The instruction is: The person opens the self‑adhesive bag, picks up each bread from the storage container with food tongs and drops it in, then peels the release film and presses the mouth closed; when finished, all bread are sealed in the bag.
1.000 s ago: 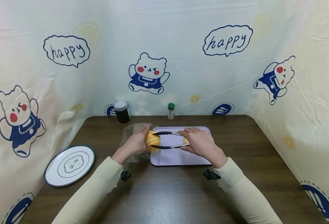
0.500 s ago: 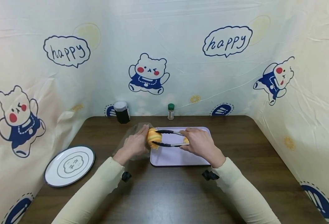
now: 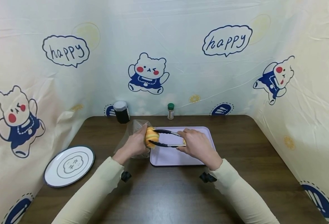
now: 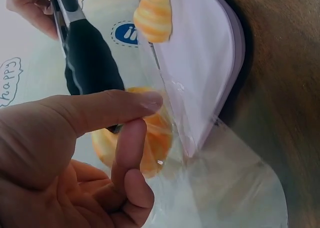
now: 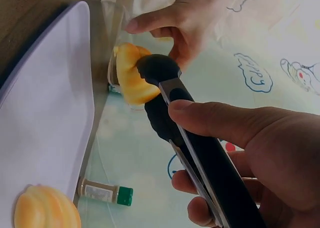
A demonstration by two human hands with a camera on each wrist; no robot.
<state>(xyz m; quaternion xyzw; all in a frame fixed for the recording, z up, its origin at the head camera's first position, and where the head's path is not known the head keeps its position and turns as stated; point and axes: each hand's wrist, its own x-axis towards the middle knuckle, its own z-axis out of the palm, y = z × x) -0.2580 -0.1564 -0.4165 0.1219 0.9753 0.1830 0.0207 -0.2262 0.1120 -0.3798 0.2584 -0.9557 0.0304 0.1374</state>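
Note:
My right hand (image 3: 197,144) grips a pair of tongs (image 5: 200,153) with black tips. Between those tips is a striped yellow-orange bread roll (image 3: 152,137), raised above the left end of a lilac tray (image 3: 178,159). My left hand (image 3: 135,143) pinches a clear plastic bag (image 4: 235,173) between thumb and fingers, right beside the roll. In the left wrist view the roll lies behind these fingertips, partly hidden; how far it sits inside the bag I cannot tell. A second bread roll (image 5: 46,208) lies on the tray, mostly covered by my right hand in the head view.
A white plate (image 3: 69,166) with a dark rim lies at the table's left edge. At the back stand a dark jar (image 3: 122,112) with a grey lid and a small green-capped bottle (image 3: 170,111). A printed cloth (image 3: 181,71) hangs around the table.
The tongs and roll have risen a little, then shifted slightly left toward the bag, with my right hand following. The bag's far part has spread upward behind my left hand.

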